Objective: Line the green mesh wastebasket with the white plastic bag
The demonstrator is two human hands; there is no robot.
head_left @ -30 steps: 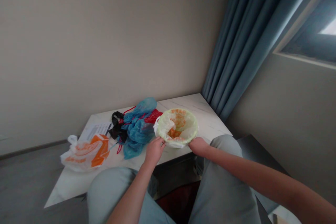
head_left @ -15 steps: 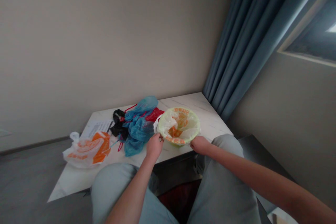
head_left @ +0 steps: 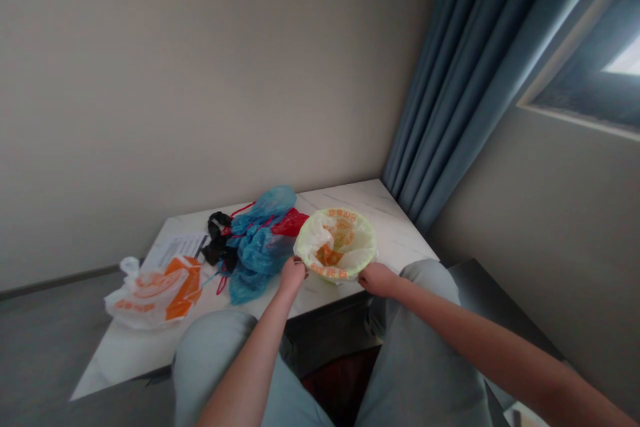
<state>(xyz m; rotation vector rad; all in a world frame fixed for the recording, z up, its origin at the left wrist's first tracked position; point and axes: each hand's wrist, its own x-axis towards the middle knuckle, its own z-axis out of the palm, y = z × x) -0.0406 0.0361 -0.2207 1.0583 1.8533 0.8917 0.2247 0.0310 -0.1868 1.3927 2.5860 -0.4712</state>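
Bin: One light-green bin [head_left: 373, 240] is sitting on the table [head_left: 395, 240], close to its front edge and beyond our knees [head_left: 215, 340], its mouth facing up toward us.
Liner: One white plastic liner [head_left: 350, 259] with orange print is filling the bin and folding over its rim; inside, we are seeing crumpled plastic and orange patches.
Left hand: Our left hand [head_left: 293, 272] is gripping the liner's edge at the bin's left front, the thumb and fingers pinched together on the plastic.
Right hand: Our right hand [head_left: 379, 279] is curling at the right front of the rim, fingers folded in on the liner's edge, the tips partly hidden.
White bag: One white bag [head_left: 150, 293] with orange print is lying crumpled at the table's left; what it is holding, we cannot tell.
Bag heap: Blue bags [head_left: 260, 247] are bunching between the white bag and the bin, overlapping so that we cannot count them; black plastic [head_left: 219, 250] is lying on their left, red plastic [head_left: 290, 221] on their right, just beside the bin in view.
Paper: One printed sheet [head_left: 175, 248] is lying behind the white bag.
Curtain: One blue curtain [head_left: 480, 73] is hanging beyond the table's right side.
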